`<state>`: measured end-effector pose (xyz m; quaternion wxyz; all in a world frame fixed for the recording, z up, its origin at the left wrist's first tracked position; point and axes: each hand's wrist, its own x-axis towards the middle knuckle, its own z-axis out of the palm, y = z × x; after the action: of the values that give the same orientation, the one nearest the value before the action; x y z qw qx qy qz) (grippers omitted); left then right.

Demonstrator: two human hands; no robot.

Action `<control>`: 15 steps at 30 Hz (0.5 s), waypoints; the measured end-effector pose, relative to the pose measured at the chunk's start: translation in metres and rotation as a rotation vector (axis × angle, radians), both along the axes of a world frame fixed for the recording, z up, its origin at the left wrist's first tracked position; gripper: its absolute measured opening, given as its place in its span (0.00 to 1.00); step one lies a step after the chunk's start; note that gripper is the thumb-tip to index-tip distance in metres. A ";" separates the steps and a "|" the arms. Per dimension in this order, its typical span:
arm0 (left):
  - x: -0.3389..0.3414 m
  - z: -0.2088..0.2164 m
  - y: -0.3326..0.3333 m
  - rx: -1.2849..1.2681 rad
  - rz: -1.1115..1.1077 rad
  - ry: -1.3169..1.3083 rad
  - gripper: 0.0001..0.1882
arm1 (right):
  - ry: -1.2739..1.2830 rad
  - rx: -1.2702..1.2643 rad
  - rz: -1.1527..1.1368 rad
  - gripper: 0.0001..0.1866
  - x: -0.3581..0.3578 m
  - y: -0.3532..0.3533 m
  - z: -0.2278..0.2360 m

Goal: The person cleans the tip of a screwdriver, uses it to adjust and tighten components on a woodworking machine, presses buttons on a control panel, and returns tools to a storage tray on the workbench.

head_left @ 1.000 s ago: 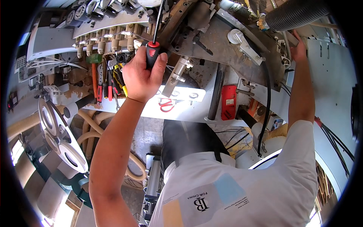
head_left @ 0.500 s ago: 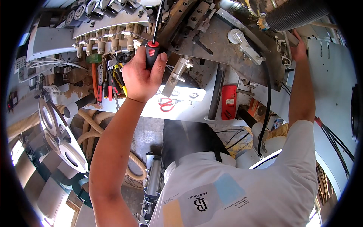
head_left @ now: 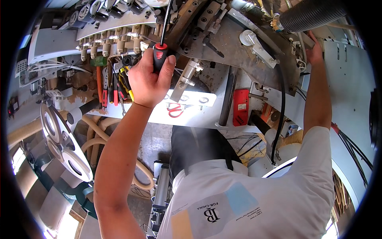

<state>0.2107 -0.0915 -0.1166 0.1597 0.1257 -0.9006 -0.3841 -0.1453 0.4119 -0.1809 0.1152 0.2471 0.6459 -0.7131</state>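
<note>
My left hand (head_left: 147,81) is closed round the black and red handle of a screwdriver (head_left: 160,55). Its long metal shaft points up and away, past the dark metal plate (head_left: 238,49) of a machine; the tip lies beyond the top edge of the picture. Beside that hand stands a small metal cylinder on a bracket (head_left: 186,81). Far to the right, my right hand (head_left: 315,52) rests against the machine's side by a ribbed grey conduit (head_left: 301,44). One finger stretches forward; its other fingers are mostly hidden.
Pliers and other hand tools (head_left: 115,85) lie left of my left wrist. Red-handled scissors (head_left: 175,110) and a red box (head_left: 240,107) are on the white ledge (head_left: 159,113). A black cable (head_left: 281,107) hangs at right. A thick black hose (head_left: 312,16) crosses above.
</note>
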 end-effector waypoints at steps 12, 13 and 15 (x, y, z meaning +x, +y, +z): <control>0.001 0.000 0.000 -0.015 0.001 0.016 0.16 | 0.004 -0.005 0.009 0.14 -0.001 -0.001 -0.004; 0.000 0.000 0.000 -0.012 -0.001 0.013 0.16 | 0.005 -0.004 0.009 0.14 0.000 0.000 -0.003; 0.000 -0.001 0.000 -0.008 -0.003 0.010 0.16 | 0.030 0.000 0.017 0.14 0.000 0.001 -0.002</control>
<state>0.2110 -0.0918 -0.1171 0.1642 0.1217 -0.9016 -0.3813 -0.1451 0.4127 -0.1828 0.1117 0.2309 0.6497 -0.7156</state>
